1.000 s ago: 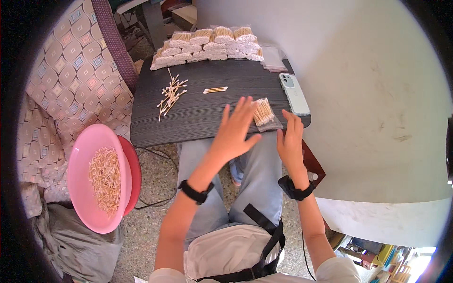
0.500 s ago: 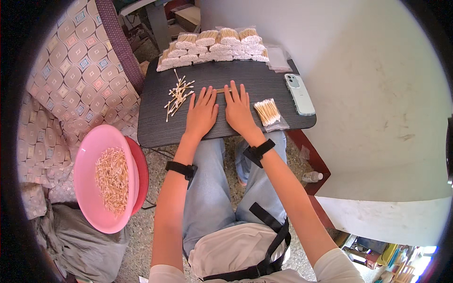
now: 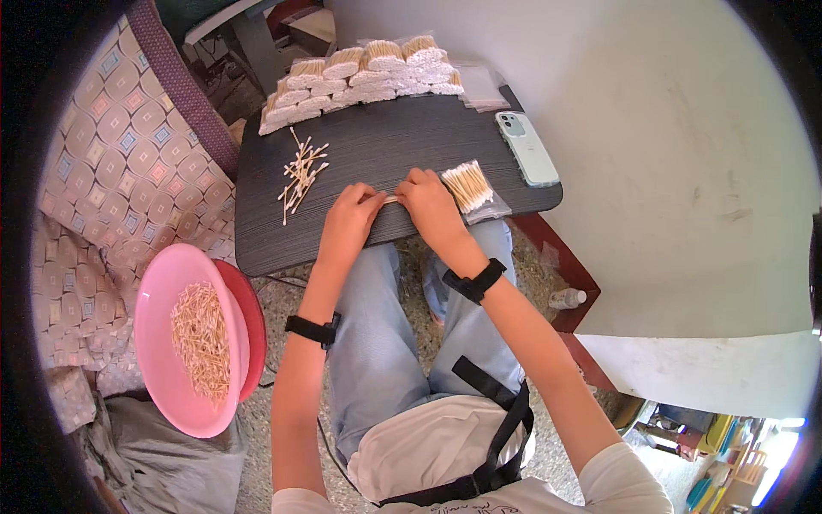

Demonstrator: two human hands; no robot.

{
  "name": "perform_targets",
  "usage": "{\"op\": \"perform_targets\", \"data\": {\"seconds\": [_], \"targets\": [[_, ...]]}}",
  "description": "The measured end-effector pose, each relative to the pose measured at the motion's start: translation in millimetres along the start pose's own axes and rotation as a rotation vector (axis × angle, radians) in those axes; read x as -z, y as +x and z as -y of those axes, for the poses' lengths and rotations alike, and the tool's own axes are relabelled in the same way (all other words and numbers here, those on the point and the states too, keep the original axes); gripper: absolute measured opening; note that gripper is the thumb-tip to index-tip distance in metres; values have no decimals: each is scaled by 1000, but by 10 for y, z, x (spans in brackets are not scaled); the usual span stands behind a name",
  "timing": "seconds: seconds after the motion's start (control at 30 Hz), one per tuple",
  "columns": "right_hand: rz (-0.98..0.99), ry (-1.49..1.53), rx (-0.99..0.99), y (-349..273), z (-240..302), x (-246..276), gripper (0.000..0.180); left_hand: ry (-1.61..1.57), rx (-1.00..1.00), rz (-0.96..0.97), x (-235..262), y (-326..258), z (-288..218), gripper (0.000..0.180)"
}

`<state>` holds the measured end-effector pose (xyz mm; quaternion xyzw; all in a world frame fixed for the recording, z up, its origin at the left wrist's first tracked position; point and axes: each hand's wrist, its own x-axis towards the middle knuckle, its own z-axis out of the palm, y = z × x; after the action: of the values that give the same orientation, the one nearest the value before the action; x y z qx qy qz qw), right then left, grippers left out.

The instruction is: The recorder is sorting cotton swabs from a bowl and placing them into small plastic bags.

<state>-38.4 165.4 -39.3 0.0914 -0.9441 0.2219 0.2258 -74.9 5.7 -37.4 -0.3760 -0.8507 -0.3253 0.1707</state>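
My left hand [image 3: 349, 216] and my right hand [image 3: 428, 206] meet near the front edge of the dark table [image 3: 360, 141]. Their fingers are closed on the two ends of a few cotton swabs [image 3: 390, 200], whose sticks show between the hands; the swab tips are hidden. Right beside my right hand lies a partly filled clear bag of cotton swabs [image 3: 468, 187]. Left of my left hand is a loose, crisscrossed pile of cotton swabs [image 3: 301, 176].
Stacked bags of cotton swabs [image 3: 360, 77] line the far edge, with flat clear bags [image 3: 479, 88] beside them. A pale phone [image 3: 527, 150] lies at the right. Below left, a pink basin [image 3: 157, 343] holds many swabs. A white wall [image 3: 668, 171] rises at the right.
Both hands, flat with fingers stretched over the swabs before, have curled their fingers round the swab ends and drawn them nearer the table's front edge. The view has shifted slightly.
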Motion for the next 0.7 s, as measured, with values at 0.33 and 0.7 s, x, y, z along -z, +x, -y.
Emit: {"op": "perform_targets", "data": {"seconds": [0.33, 0.7], "targets": [[24, -75, 95, -250, 114, 322, 10, 33, 8, 53, 84, -105, -245, 9], [185, 635, -371, -1124, 147, 1068, 13, -632, 235, 325, 151, -239, -868, 15]]}}
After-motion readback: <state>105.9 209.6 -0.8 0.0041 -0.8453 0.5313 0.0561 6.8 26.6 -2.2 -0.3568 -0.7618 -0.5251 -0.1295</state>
